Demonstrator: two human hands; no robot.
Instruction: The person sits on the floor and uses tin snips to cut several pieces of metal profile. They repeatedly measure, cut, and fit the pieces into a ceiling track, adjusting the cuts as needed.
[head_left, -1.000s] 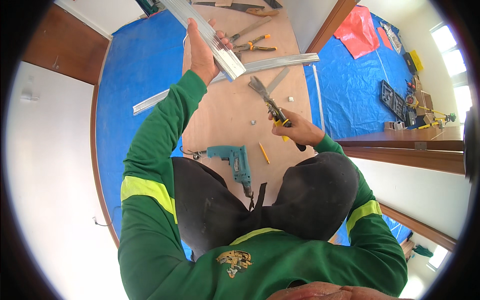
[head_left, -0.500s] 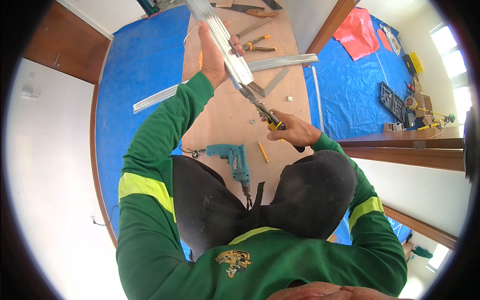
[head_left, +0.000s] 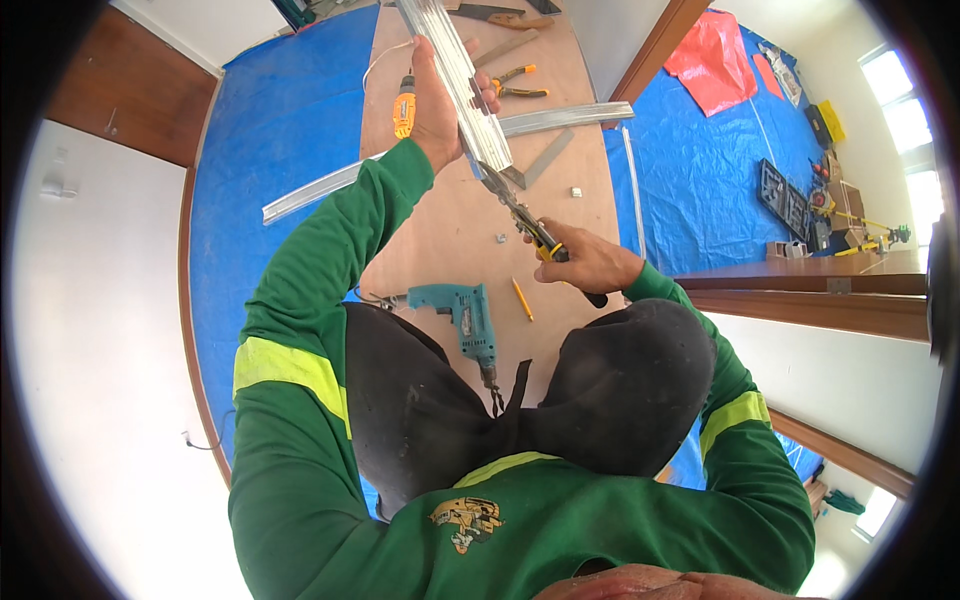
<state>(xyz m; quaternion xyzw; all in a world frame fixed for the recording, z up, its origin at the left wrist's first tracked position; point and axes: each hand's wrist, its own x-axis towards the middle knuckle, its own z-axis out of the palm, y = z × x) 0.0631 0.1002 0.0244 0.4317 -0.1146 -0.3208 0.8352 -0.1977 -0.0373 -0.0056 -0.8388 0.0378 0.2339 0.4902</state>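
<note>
Head view: left hand [head_left: 436,112] wrapping around channel [head_left: 460,85], holding it above board [head_left: 430,240]; right hand [head_left: 595,258] gripping snips [head_left: 522,217], blades meeting channel's near end. Cut seemingly under way, not finished; bite depth unclear. Second channel [head_left: 570,118] lying beyond, crossing board, partly hidden.

Brt daylight | R-side windows [head_left: 886,76] overexp. | dk vignette (edges bent)

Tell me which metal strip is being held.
The strip in the left hand, its near end at the snips; the other strip lies across the board.
</note>
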